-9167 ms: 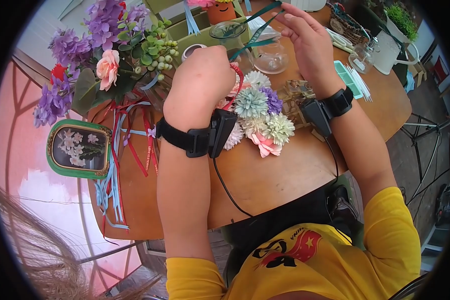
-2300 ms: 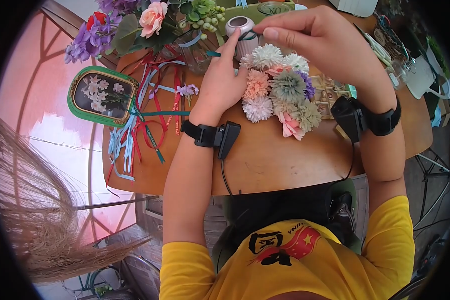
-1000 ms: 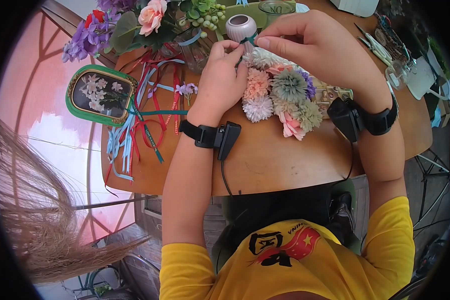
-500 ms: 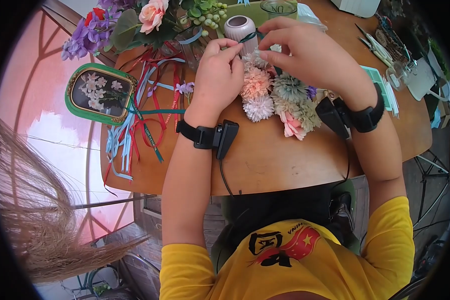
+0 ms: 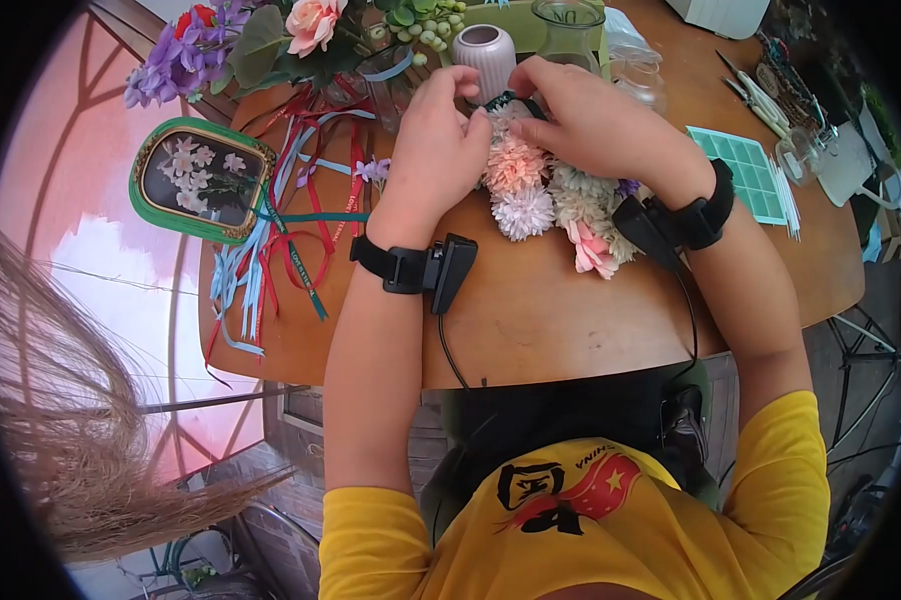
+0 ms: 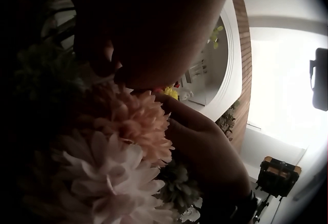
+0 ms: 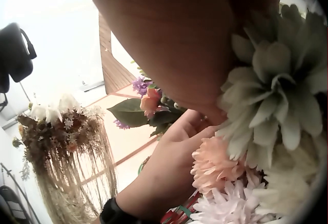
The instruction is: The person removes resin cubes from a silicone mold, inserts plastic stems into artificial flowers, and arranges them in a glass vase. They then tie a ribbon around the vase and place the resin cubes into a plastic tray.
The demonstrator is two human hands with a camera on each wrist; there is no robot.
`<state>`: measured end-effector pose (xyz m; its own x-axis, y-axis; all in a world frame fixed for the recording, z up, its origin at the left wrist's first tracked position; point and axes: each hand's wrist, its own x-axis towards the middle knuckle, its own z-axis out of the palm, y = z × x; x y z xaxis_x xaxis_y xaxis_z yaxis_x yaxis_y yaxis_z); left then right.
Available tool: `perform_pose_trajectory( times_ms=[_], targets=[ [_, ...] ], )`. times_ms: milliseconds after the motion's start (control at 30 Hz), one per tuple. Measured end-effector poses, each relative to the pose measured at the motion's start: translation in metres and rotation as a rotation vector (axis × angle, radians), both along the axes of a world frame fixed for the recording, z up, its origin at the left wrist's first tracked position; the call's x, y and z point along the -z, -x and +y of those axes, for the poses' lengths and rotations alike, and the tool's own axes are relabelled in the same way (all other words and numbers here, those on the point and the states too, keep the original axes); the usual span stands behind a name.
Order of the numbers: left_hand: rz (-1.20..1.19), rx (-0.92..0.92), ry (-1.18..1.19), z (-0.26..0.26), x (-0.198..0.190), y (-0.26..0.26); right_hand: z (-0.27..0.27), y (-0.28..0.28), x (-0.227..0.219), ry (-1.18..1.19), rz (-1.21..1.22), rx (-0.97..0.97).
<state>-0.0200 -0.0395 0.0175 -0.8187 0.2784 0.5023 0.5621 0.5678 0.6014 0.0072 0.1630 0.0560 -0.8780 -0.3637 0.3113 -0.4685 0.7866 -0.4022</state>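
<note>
A pale pink ribbed vase [image 5: 486,62] stands upright behind a bunch of artificial flowers [image 5: 521,212]. A dark green ribbon [image 5: 501,100] crosses the vase's front, low down between my hands. My left hand [image 5: 439,145] pinches the ribbon at the left, thumb and fingers bent toward the vase. At the right my right hand [image 5: 601,120] has its fingers bent at the ribbon, partly over the flowers. Both wrist views look past the palms: peach and pale blooms [image 6: 115,173] fill the left one, and a grey-green bloom [image 7: 277,86] is large in the right one. The fingertips are mostly hidden.
Red, blue and green ribbons [image 5: 311,225] lie at the table's left beside a green framed flower picture [image 5: 199,182]. A vase of purple and pink flowers [image 5: 316,25] stands back left. A glass jar [image 5: 569,35] is behind my right hand. Right lies a mint compartment tray [image 5: 741,172].
The green ribbon has come down from the air to the vase's front. Lately both hands have sunk lower along the vase, and the right hand has moved left and down over the flowers.
</note>
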Motion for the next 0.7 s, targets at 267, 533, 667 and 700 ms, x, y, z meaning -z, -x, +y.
perform_pose_trajectory(
  times_ms=[267,533,667,700],
  targets=[
    [-0.021,0.009,0.205,-0.005,0.01,0.001,0.002,0.009,0.006,-0.107,-0.045,-0.02],
    [-0.066,0.021,0.281,-0.006,0.007,0.001,0.006,0.009,0.007,-0.095,-0.092,-0.081],
    [-0.067,0.014,0.31,-0.004,0.003,-0.003,0.008,0.011,0.009,-0.11,-0.063,-0.123],
    [-0.094,0.003,0.328,-0.003,0.001,-0.004,0.008,0.012,0.009,-0.114,-0.054,-0.133]
  ],
)
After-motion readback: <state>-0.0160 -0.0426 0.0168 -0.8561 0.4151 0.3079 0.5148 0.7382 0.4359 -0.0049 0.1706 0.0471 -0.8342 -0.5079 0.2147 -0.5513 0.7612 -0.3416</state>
